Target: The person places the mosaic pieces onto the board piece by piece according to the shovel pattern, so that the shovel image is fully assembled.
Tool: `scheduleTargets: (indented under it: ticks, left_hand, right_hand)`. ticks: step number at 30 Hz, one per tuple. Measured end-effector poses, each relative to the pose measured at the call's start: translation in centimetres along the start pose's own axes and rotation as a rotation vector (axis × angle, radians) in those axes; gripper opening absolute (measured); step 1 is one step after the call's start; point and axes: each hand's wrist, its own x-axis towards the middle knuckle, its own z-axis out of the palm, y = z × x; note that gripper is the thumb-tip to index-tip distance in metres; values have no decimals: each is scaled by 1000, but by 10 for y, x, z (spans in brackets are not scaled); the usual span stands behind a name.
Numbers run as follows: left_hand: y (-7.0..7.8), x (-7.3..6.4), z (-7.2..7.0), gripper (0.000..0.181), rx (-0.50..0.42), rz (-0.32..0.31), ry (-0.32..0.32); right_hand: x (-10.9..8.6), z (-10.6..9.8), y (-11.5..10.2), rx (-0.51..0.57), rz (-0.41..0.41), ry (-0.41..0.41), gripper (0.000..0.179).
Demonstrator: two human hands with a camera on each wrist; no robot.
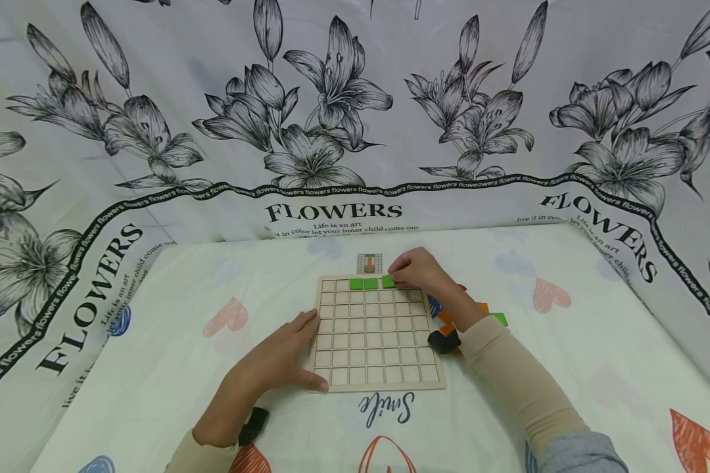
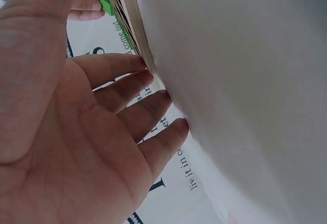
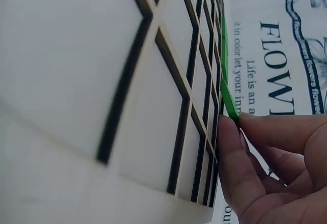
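A wooden grid board with square cells lies flat on the table. Along its far row, two green square tiles sit side by side in cells. My right hand pinches another green tile between thumb and fingertips over that same row, right of the pair. The right wrist view shows this held green tile tilted at the board's far edge. My left hand rests along the board's left edge, fingers extended and thumb at the near corner. In the left wrist view its fingertips touch down beside the board's edge.
Behind the board lies a small card with a gridded picture. Right of the board, partly under my right forearm, are loose pieces: blue, orange and green. A patterned cloth covers the table.
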Motion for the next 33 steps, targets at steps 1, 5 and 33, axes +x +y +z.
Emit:
scheduleTargets:
  ticks: [1,5,33]
  left_hand:
    - [0,0,0,124,0,-1,0]
    - [1,-1,-1,124,-1,-5,2]
    - [2,-2,-1,124,1,-12,5]
  right_hand:
    - [0,1,-1,-7,2,-2,9]
    - [-1,2,-5,-32,12,-2,9]
    - [-10,-18,6,-23,-116,-139,21]
